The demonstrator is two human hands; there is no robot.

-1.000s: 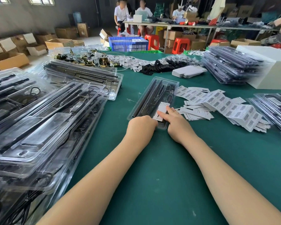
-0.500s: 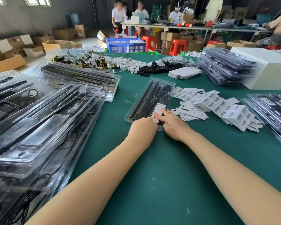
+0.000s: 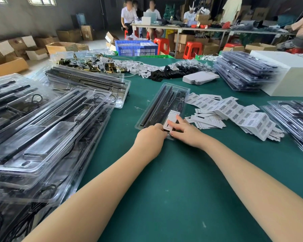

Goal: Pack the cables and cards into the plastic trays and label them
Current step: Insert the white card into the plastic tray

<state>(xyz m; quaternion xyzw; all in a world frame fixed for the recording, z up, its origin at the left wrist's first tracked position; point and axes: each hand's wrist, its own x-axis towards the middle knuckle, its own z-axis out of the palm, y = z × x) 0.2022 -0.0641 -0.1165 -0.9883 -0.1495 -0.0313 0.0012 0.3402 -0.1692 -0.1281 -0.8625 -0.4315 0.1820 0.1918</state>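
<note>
Right hand (image 3: 184,131) changed pose: a second ago its index finger lay pointed along the white card (image 3: 171,119) at the near end of the clear plastic tray (image 3: 164,103); now the fingers are spread, index tip further up on the card, thumb at the card's near edge. The card sits tilted, near edge lifted off the tray, where before it lay flat. Left hand (image 3: 150,137) shifted slightly toward the card; its knuckles now touch the card's left corner. Head view has drifted a little; tray appears lower-left of earlier position.
</note>
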